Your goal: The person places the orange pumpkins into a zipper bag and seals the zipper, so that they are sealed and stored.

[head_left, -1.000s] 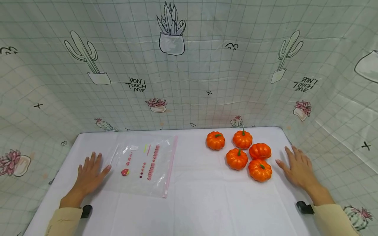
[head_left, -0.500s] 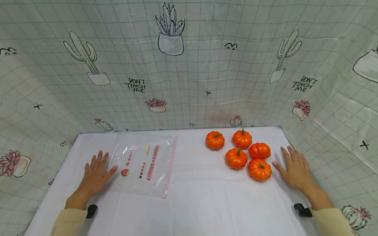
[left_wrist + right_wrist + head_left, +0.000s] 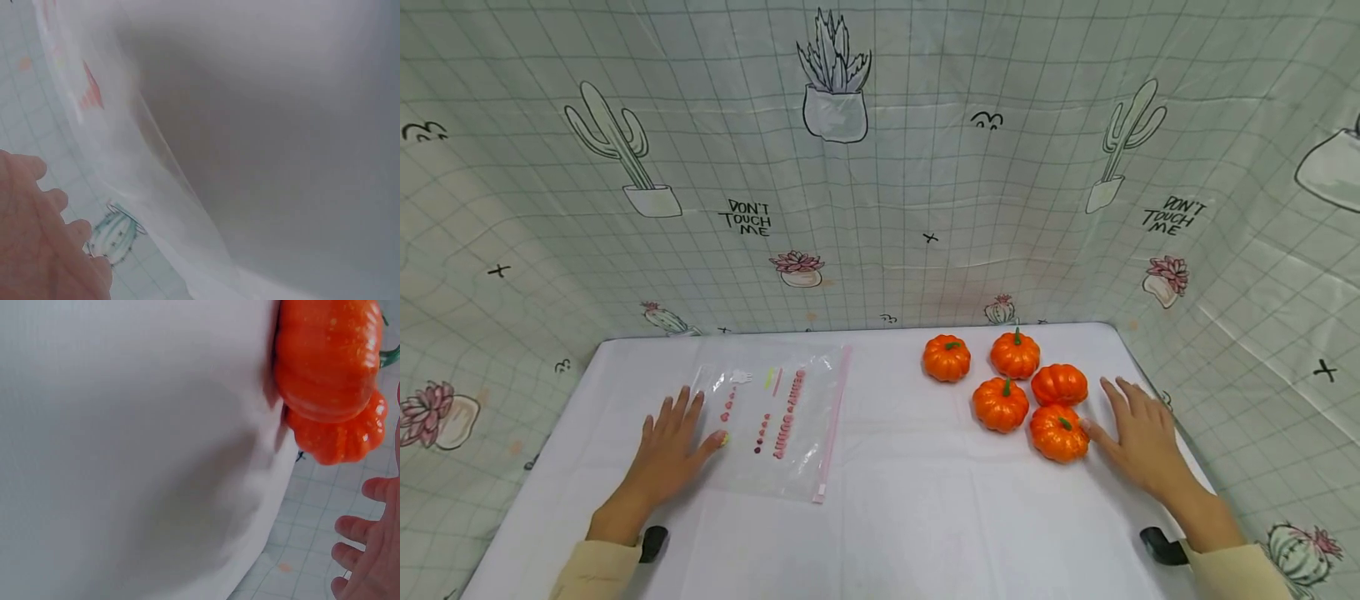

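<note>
My left hand (image 3: 666, 454), fingers extended and holding nothing, overlaps the left edge of a clear plastic zip bag (image 3: 797, 475) in the head view. Its thumb covers part of the bag's printed pattern. In the left wrist view the palm (image 3: 44, 244) shows beside the bag's raised, wrinkled film (image 3: 125, 150). At the right, my right hand (image 3: 1142, 442) has its fingers spread beside several orange toy pumpkins, its thumb tip right at the nearest pumpkin (image 3: 1058, 437). Two pumpkins (image 3: 328, 356) overlap above the right hand's fingers (image 3: 356, 529) in the right wrist view.
The other pumpkins (image 3: 1000, 406) stand behind and left of the nearest one, green stems showing on most. A white cloth covers the table (image 3: 910, 517). A grid-patterned curtain (image 3: 880, 192) with cactus drawings hangs behind and at both sides.
My left hand has moved right, from beside the bag to over its left edge. My right hand has moved left, closer to the pumpkins. Bag and pumpkins have stayed in place.
</note>
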Demonstrator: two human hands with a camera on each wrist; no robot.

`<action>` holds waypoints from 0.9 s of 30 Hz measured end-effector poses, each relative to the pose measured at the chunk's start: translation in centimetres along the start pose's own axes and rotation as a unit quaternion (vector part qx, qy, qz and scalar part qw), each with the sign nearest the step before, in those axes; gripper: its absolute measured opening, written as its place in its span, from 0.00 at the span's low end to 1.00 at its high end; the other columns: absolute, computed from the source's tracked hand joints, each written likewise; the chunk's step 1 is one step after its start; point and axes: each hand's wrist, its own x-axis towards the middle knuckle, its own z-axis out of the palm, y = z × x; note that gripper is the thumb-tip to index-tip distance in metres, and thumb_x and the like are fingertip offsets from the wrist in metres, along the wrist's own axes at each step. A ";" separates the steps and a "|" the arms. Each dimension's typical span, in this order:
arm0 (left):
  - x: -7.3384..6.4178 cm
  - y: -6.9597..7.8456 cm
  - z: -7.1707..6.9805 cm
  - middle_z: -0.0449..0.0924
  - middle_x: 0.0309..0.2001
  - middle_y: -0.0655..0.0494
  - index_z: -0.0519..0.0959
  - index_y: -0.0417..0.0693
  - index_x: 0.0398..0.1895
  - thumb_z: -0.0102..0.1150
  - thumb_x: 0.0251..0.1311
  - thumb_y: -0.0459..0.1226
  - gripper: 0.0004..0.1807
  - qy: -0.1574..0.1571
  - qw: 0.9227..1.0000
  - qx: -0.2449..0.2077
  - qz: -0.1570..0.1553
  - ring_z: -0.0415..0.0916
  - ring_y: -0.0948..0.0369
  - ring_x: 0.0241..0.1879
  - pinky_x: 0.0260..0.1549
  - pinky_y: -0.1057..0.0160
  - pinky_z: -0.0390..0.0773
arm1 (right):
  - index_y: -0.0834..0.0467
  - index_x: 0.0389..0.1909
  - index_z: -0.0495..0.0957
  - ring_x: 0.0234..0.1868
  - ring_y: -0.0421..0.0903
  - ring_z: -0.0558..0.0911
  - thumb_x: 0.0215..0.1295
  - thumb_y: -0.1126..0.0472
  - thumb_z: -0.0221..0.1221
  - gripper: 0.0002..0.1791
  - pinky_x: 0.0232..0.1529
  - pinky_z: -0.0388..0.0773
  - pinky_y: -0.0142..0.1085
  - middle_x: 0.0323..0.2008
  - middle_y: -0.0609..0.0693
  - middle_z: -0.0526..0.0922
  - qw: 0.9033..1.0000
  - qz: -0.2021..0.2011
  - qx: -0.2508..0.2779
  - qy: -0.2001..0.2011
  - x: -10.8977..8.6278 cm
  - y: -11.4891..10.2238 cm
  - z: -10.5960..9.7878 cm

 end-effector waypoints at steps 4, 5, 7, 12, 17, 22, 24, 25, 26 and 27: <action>-0.1 1.0 0.6 0.42 0.82 0.26 0.52 0.29 0.81 0.57 0.75 0.52 0.47 0.002 1.000 -0.006 0.008 0.36 0.27 0.80 0.74 0.26 0.35 | 0.69 0.75 0.61 0.68 0.78 0.60 0.72 0.50 0.63 0.41 0.65 0.50 0.76 0.69 0.77 0.61 1.000 -0.003 0.002 0.004 -0.3 -0.9 -0.2; -0.2 1.2 0.7 0.42 0.82 0.27 0.52 0.30 0.81 0.57 0.74 0.52 0.47 0.000 1.000 -0.011 0.009 0.36 0.27 0.80 0.74 0.26 0.35 | 0.69 0.75 0.61 0.68 0.77 0.60 0.72 0.50 0.63 0.41 0.65 0.51 0.76 0.69 0.77 0.61 1.000 -0.003 0.003 0.003 -0.4 -1.1 -0.3; -0.3 1.7 0.9 0.42 0.83 0.28 0.53 0.31 0.82 0.58 0.74 0.52 0.47 -0.003 1.000 -0.015 0.012 0.36 0.28 0.80 0.74 0.27 0.35 | 0.68 0.75 0.61 0.69 0.77 0.59 0.71 0.51 0.64 0.41 0.65 0.51 0.76 0.69 0.76 0.62 1.000 -0.006 0.003 0.000 -0.6 -1.6 -0.3; -0.5 2.8 1.6 0.44 0.83 0.30 0.54 0.33 0.82 0.59 0.74 0.52 0.46 0.000 0.999 -0.013 0.031 0.38 0.28 0.80 0.74 0.26 0.37 | 0.67 0.75 0.61 0.70 0.74 0.60 0.71 0.48 0.65 0.42 0.65 0.52 0.74 0.70 0.75 0.62 1.000 -0.015 0.000 -0.004 -1.0 -2.7 -0.4; -0.5 4.0 2.2 0.48 0.82 0.30 0.56 0.33 0.81 0.60 0.74 0.52 0.45 0.006 0.998 0.003 0.058 0.43 0.28 0.80 0.74 0.27 0.41 | 0.66 0.74 0.62 0.70 0.72 0.61 0.69 0.47 0.67 0.42 0.65 0.53 0.73 0.70 0.73 0.64 1.000 -0.029 0.000 0.001 -1.4 -3.6 -0.3; -0.5 5.0 3.0 0.51 0.82 0.31 0.58 0.34 0.81 0.60 0.73 0.52 0.44 0.007 0.997 0.018 0.080 0.46 0.29 0.80 0.73 0.26 0.45 | 0.66 0.75 0.62 0.69 0.72 0.62 0.66 0.49 0.69 0.44 0.66 0.54 0.72 0.69 0.72 0.64 0.999 -0.029 -0.006 -0.015 -1.7 -4.5 -0.2; -0.6 5.3 3.4 0.52 0.81 0.31 0.59 0.34 0.80 0.61 0.73 0.52 0.44 0.008 0.996 0.019 0.087 0.48 0.28 0.79 0.73 0.26 0.46 | 0.66 0.75 0.62 0.68 0.72 0.63 0.64 0.50 0.70 0.45 0.66 0.54 0.73 0.69 0.71 0.65 0.999 -0.028 -0.009 -0.019 -1.8 -4.7 -0.1; -0.6 5.5 3.5 0.53 0.81 0.31 0.59 0.34 0.80 0.61 0.73 0.52 0.44 0.007 0.996 0.020 0.089 0.49 0.29 0.79 0.73 0.26 0.47 | 0.65 0.75 0.62 0.68 0.71 0.63 0.63 0.50 0.71 0.46 0.66 0.54 0.73 0.69 0.71 0.65 0.999 -0.028 -0.009 -0.018 -1.8 -4.8 0.0; -0.6 5.7 3.6 0.54 0.81 0.31 0.60 0.34 0.80 0.61 0.73 0.52 0.44 0.007 0.996 0.021 0.091 0.50 0.29 0.79 0.73 0.26 0.48 | 0.66 0.75 0.63 0.68 0.71 0.63 0.62 0.50 0.72 0.46 0.66 0.55 0.72 0.69 0.71 0.65 0.999 -0.030 -0.009 -0.016 -1.9 -4.9 0.0; -0.7 5.9 3.8 0.54 0.81 0.31 0.60 0.34 0.80 0.61 0.73 0.52 0.44 0.008 0.995 0.020 0.094 0.51 0.28 0.78 0.73 0.26 0.49 | 0.65 0.75 0.63 0.68 0.71 0.64 0.62 0.50 0.72 0.46 0.66 0.55 0.72 0.68 0.71 0.66 0.999 -0.033 -0.008 -0.013 -1.9 -5.0 0.1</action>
